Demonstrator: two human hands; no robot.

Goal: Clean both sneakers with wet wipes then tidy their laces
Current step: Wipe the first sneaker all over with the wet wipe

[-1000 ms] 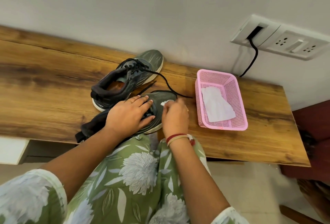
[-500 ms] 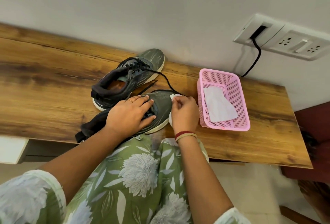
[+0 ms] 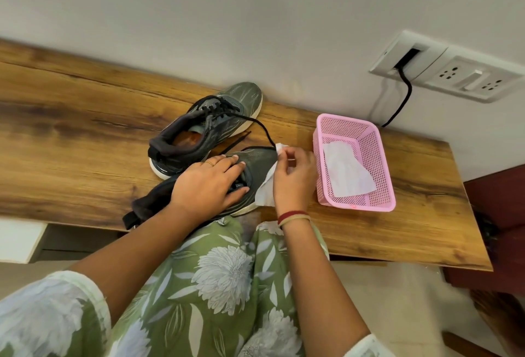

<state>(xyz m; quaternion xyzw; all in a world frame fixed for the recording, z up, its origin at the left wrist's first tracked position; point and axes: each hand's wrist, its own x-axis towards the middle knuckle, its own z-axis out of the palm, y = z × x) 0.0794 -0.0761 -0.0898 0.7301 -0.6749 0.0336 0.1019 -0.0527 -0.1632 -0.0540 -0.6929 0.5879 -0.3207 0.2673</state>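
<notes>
The right hand (image 3: pixel 295 177), pinching the wipe (image 3: pixel 264 193), has shifted from toe top to toe tip of the near sneaker (image 3: pixel 255 157) at the table (image 3: pixel 85 143) edge, while the left hand (image 3: pixel 207 186) stays flat on it, so wiping appears ongoing.

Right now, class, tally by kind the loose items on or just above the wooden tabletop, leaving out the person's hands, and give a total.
Grey sneakers: 2 (far sneaker, near sneaker)
White wet wipes: 2 (held wet wipe pinched by the right hand, basket wet wipe)
Pink mesh basket: 1
Total: 5
</notes>
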